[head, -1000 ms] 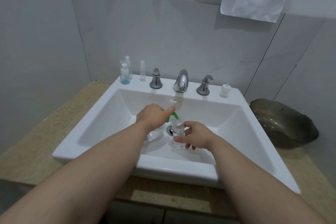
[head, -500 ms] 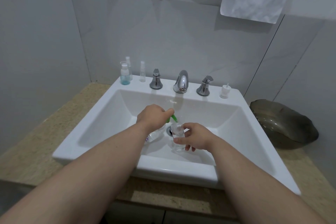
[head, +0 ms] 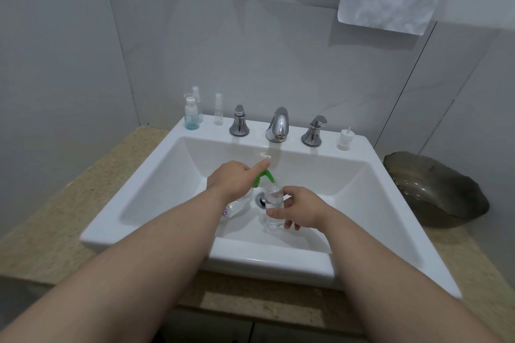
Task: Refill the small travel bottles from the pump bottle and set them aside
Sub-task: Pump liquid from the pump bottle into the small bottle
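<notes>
Your left hand (head: 231,179) grips the one pump bottle (head: 239,203), forefinger on its green pump head (head: 264,175). Your right hand (head: 301,210) pinches one travel bottle (head: 273,203) under the nozzle, over the sink (head: 167,189). Three more small bottles (head: 191,114) stand on the ledge at eleven o'clock.

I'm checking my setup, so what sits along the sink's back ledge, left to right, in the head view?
Blue-tinted bottle, slim clear bottle, left tap handle, spout, right tap handle, white pump cap.
</notes>
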Demonstrator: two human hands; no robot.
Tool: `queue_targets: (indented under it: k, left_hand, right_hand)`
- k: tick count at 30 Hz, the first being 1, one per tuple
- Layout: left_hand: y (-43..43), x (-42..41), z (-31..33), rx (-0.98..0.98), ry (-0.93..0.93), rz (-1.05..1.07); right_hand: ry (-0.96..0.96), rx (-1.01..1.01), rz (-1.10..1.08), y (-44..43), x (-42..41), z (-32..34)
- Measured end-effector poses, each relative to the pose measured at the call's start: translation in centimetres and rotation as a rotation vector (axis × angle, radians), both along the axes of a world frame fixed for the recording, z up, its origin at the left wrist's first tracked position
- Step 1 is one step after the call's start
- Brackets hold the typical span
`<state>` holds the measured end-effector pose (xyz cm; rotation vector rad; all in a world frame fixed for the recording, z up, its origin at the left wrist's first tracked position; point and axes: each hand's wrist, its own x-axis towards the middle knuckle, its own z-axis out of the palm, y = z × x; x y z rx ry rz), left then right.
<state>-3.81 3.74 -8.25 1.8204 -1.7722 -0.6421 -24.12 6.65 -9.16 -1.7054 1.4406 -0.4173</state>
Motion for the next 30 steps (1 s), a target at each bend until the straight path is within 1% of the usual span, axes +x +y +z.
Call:
queue_targets:
  k: [10, 21, 30]
  left_hand:
    - [-0.01, -0.21, 0.20, 0.021, 0.041, 0.004]
    - [0.18, 0.30, 0.14, 0.016, 0.083, 0.000]
    - [0.02, -0.60, 0.38, 0.045, 0.028, 0.020]
  right_hand:
    - [0.010, -0.006, -0.004, 0.01, 0.04, -0.01]
    - [-0.025, -0.008, -0.018, 0.03, 0.04, -0.01]
    - [-0.030, -0.010, -0.013, -0.04, 0.03, -0.05]
